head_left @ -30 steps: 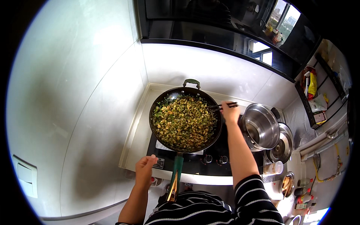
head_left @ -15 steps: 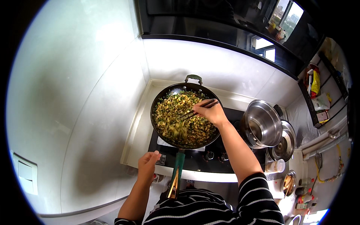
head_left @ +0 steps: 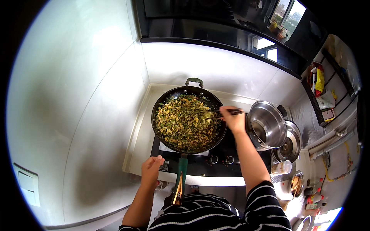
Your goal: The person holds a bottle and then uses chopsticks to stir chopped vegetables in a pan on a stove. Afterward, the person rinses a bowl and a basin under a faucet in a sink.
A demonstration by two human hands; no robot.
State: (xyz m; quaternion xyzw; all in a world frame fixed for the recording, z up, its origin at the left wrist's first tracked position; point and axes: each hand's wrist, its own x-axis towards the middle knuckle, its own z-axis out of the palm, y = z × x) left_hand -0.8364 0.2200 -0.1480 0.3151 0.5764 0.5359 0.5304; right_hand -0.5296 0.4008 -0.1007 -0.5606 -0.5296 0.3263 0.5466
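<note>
Dark chopsticks are gripped in my right hand, over the right side of a large black frying pan. Their tips reach into the chopped food, a mix of yellow bits and green pieces spread across the pan, and are blurred by motion. A loop handle stands at the pan's far rim. The long green handle points toward me. My left hand hovers left of that handle, apart from it, fingers curled in and thumb against them, with nothing visible inside.
The pan sits on a black stove with knobs at its front. To the right stand a steel pot, a round lid and a clear jar. A wall rack holds packets. A black cabinet overhangs the back.
My right hand has moved right with the chopsticks, from mid-pan to the right rim. The view has shifted slightly. My left hand stays beside the pan handle.
</note>
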